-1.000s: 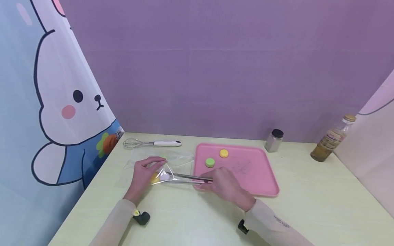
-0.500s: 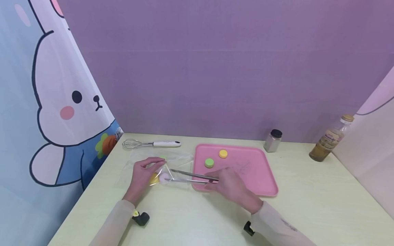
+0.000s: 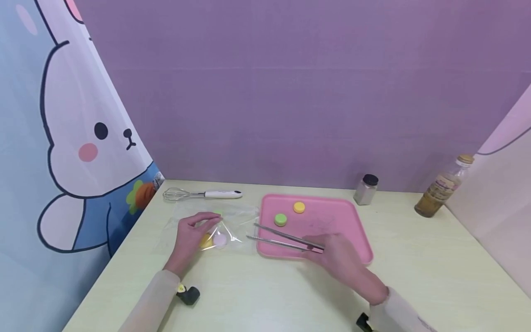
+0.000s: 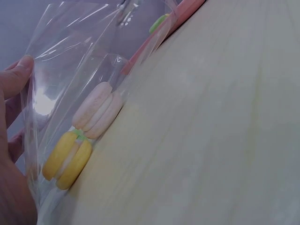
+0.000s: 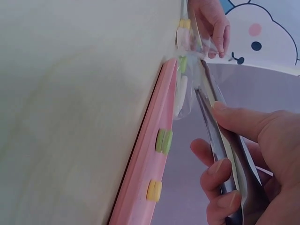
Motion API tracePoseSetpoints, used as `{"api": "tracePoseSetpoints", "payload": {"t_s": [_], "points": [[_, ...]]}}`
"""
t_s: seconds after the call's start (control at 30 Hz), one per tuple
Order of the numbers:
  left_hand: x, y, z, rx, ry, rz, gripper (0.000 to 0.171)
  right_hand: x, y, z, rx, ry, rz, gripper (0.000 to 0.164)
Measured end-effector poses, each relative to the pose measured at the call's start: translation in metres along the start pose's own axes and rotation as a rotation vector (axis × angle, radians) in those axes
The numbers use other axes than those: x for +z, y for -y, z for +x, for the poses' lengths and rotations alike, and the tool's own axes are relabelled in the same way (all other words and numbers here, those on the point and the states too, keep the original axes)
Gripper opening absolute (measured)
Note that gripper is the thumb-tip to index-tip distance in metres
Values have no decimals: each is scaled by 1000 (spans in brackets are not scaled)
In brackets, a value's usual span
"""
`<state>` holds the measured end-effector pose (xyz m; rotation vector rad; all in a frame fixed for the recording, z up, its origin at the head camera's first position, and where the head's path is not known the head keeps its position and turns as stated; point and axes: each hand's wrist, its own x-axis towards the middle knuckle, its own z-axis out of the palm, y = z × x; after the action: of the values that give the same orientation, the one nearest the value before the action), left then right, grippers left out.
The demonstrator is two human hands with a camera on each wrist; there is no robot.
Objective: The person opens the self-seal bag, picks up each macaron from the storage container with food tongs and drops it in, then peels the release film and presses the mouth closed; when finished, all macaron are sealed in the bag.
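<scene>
My left hand (image 3: 191, 235) pinches the upper layer of a clear plastic bag (image 3: 244, 214) and lifts it off the table. Inside lie a yellow macaron (image 4: 68, 159) and a pale pink macaron (image 4: 98, 110), side by side. A bit of green (image 3: 218, 213) shows by the left fingertips. My right hand (image 3: 340, 256) grips metal tongs (image 3: 286, 240), whose tips are spread with nothing between them, over the left part of a pink tray (image 3: 348, 226). On that tray sit a green macaron (image 3: 280, 220) and another yellow macaron (image 3: 299, 207).
Behind the bag lies a whisk (image 3: 203, 194) with a white handle. A black-lidded shaker (image 3: 366, 190) stands behind the tray's right corner. Farther right is a corked glass bottle (image 3: 439, 189) with brown liquid. A purple backdrop (image 3: 265, 101) closes off the table's back edge.
The tongs have let go of the pale pink macaron in the bag. My right hand has drawn them out to the right, over the tray. The left hand keeps its hold on the bag.
</scene>
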<state>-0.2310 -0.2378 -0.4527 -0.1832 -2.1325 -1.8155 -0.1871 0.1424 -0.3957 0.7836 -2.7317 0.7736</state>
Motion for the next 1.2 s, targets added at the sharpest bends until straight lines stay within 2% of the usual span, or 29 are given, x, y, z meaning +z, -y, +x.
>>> {"api": "tracePoseSetpoints", "payload": {"t_s": [0.17,0.43,0.77,1.0,1.2], "points": [[0,-1,-1,-5,0,3,24,-8,-3,-16,57,-53,-23,31],[0,-1,-1,-4,-1,2,23,-17,-12,-32,72,-131,-47,35],[-1,-1,0,6,1,3,24,-25,-19,-48,234,-126,-95,33],[-1,-2,0,1,-5,1,24,-27,-24,-51,244,-148,-125,33],[-1,-1,-1,-4,0,-2,25,-24,-28,-47,267,-121,-111,30]]}}
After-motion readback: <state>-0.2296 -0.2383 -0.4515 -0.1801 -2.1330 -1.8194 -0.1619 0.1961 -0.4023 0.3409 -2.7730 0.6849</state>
